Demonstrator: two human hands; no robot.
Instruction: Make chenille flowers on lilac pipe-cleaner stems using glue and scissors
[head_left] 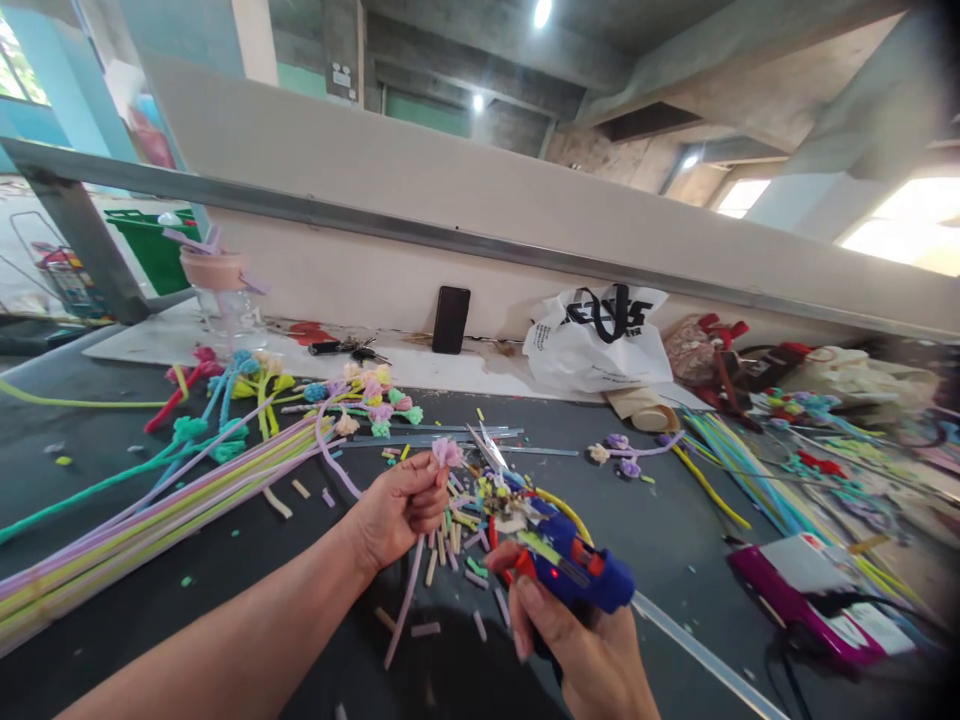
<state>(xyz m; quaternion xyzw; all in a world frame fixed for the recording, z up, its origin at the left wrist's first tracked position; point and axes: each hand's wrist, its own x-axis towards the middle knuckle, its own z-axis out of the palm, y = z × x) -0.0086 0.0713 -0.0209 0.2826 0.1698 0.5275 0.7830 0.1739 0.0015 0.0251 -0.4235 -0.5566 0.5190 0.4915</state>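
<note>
- The left hand (405, 510) pinches a small pink flower (447, 453) at its base; a lilac stem (405, 605) hangs below that hand, over the bench (300, 610).
- The right hand (574, 640) wraps around a blue glue gun (577, 560), its front end toward the scrap pile (502, 500), a little right of the flower.
- A red light glows on the gun, so the tip may well be hot; a slip toward the left hand could burn its fingers.
- Too hard a squeeze on the trigger could flood the flower with glue or drip onto the scraps.
- Loose cut pieces (426, 629) lie close below both hands and could stick to any stray glue.
- Open scissors (489, 450) lie just beyond the gun; a careless reach forward could knock or nick a hand.
- A clear stick (705, 650) stretches behind the gun and could snag as the right hand turns.
- The clear jar (225, 312) at the back left has a pink lid with purple strips on top; its contents are hard to tell.
- The white bag (600, 345) against the back board hides whatever it holds.
- The green bin (150, 245) beyond the bench shows something pale at its top.
</note>
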